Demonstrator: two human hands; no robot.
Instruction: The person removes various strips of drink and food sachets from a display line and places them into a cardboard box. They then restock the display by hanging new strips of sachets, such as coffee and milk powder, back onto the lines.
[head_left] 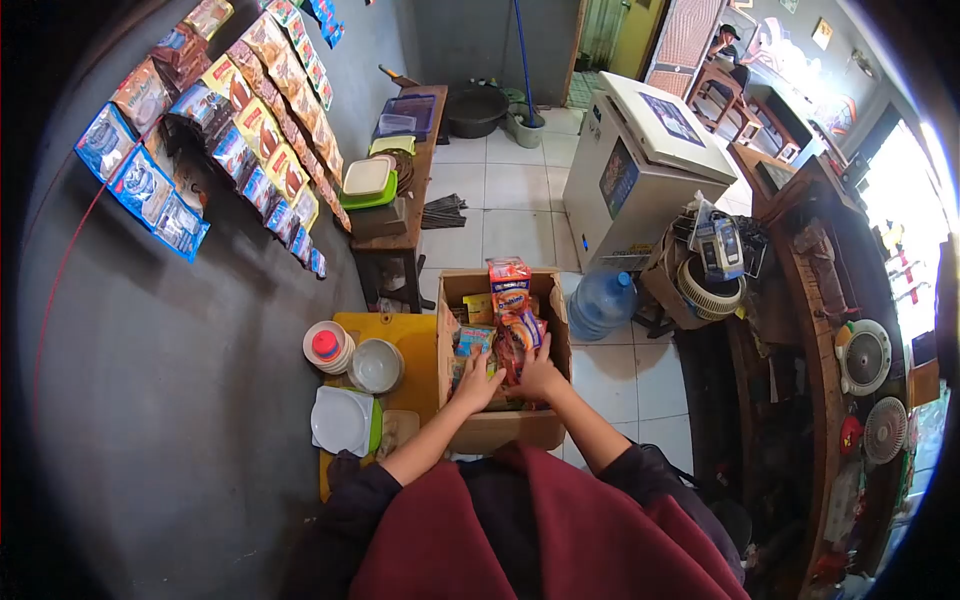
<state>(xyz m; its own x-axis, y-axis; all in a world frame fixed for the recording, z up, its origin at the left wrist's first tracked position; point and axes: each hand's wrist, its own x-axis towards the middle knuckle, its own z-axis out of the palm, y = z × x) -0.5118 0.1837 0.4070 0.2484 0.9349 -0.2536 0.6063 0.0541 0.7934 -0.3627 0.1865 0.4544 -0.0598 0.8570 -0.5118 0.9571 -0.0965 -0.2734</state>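
Observation:
An open cardboard box stands right in front of me, with colourful packets and sachets inside. My left hand reaches into its left part, fingers spread over a light blue packet. On the right, my right hand is also inside the box, its fingers apart and touching a strip of orange and red sachets. That strip rises toward the box's far edge. Beneath both hands, the lower packets are partly hidden.
Bowls and plates sit on a yellow surface at left. A water jug and a white freezer stand at right. Sachet strips hang on the left wall. A person is far behind.

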